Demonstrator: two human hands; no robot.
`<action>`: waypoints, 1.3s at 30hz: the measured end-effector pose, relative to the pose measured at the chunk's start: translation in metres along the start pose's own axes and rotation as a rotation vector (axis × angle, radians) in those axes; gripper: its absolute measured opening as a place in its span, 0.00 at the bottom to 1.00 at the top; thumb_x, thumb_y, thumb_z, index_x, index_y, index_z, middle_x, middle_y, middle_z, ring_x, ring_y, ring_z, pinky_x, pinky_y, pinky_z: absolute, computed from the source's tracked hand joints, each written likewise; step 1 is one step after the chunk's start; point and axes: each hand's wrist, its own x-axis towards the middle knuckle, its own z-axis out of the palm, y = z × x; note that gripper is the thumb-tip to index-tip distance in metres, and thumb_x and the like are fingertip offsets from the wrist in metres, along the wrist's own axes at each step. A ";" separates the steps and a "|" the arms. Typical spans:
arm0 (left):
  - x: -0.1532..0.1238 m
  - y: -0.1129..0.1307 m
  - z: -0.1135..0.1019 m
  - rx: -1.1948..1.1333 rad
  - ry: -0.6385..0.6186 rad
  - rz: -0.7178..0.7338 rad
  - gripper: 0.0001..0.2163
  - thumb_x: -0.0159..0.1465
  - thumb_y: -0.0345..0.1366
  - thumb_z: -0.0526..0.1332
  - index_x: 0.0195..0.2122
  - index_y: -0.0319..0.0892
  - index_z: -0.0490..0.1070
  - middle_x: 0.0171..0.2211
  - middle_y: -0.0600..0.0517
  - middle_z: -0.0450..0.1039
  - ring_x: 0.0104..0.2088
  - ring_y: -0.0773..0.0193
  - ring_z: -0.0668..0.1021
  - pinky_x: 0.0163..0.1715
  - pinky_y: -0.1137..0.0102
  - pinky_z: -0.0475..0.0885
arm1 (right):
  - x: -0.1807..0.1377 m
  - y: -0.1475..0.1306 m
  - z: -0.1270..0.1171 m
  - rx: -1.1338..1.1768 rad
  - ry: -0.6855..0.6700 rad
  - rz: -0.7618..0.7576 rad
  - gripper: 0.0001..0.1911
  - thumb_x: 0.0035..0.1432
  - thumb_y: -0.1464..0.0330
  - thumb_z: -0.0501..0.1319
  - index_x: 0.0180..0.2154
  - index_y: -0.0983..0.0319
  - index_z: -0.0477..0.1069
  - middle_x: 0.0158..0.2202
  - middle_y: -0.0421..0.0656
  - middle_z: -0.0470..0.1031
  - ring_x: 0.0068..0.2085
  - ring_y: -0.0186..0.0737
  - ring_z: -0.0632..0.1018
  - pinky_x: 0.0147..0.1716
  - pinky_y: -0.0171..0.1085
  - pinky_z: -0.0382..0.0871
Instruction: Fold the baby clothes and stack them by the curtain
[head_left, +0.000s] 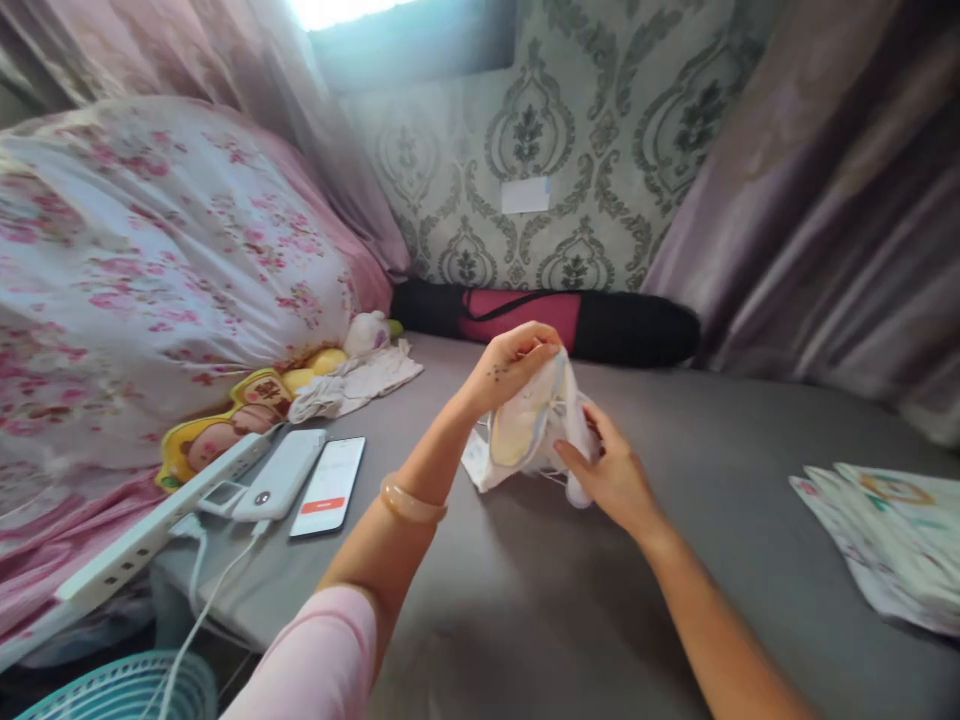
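A small white garment with pale yellow trim (525, 435) hangs bunched above the grey bed sheet (525, 600). My left hand (510, 365) pinches its top edge from above, fingers closed on the cloth; a beige bangle sits on that wrist. My right hand (611, 470) grips the garment's lower right side, fingers curled round the fabric.
A phone (330, 487), a white power bank (281, 475) and a white power strip (150, 530) lie at the left. Folded printed cloths (885, 540) lie at the right. A floral duvet (150, 280) piles at the left; a black-and-pink bolster (600, 325) lines the wall.
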 end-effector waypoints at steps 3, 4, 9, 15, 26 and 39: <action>-0.010 -0.015 0.005 0.010 -0.030 -0.099 0.14 0.60 0.46 0.64 0.34 0.39 0.71 0.26 0.55 0.65 0.24 0.72 0.65 0.24 0.75 0.60 | 0.004 0.017 -0.014 -0.062 -0.083 0.068 0.16 0.58 0.61 0.57 0.44 0.60 0.76 0.39 0.45 0.79 0.42 0.47 0.79 0.43 0.42 0.71; -0.013 -0.020 0.003 0.030 -0.034 -0.142 0.14 0.60 0.46 0.65 0.35 0.39 0.72 0.27 0.55 0.65 0.25 0.72 0.65 0.24 0.75 0.60 | 0.006 0.023 -0.022 -0.072 -0.094 0.076 0.15 0.58 0.63 0.56 0.42 0.60 0.77 0.38 0.45 0.79 0.42 0.46 0.79 0.43 0.42 0.71; -0.031 -0.041 -0.002 0.061 -0.135 -0.284 0.19 0.53 0.43 0.70 0.43 0.41 0.71 0.29 0.57 0.62 0.27 0.72 0.65 0.25 0.76 0.60 | 0.014 0.013 -0.078 -0.125 -0.020 0.007 0.16 0.56 0.67 0.54 0.42 0.60 0.78 0.51 0.47 0.74 0.52 0.45 0.74 0.54 0.42 0.64; -0.036 -0.056 0.012 0.280 -0.189 -0.201 0.13 0.51 0.31 0.63 0.39 0.42 0.75 0.33 0.53 0.65 0.32 0.67 0.69 0.34 0.72 0.66 | -0.013 -0.047 -0.128 -0.154 -0.480 0.137 0.13 0.60 0.64 0.57 0.43 0.58 0.77 0.36 0.41 0.79 0.36 0.41 0.78 0.34 0.34 0.70; -0.044 -0.029 0.024 -0.031 -0.091 -0.314 0.10 0.58 0.42 0.63 0.33 0.39 0.74 0.29 0.53 0.73 0.28 0.68 0.73 0.29 0.75 0.67 | -0.013 -0.055 -0.108 -0.034 -0.482 -0.031 0.12 0.63 0.64 0.57 0.44 0.55 0.77 0.45 0.41 0.79 0.47 0.41 0.78 0.46 0.37 0.72; -0.049 -0.005 0.037 -0.079 -0.294 -0.318 0.10 0.59 0.42 0.64 0.33 0.40 0.75 0.30 0.50 0.75 0.31 0.65 0.75 0.31 0.72 0.70 | 0.000 -0.019 -0.094 -0.179 -0.390 -0.117 0.05 0.56 0.66 0.59 0.29 0.59 0.69 0.29 0.38 0.74 0.35 0.38 0.75 0.46 0.40 0.68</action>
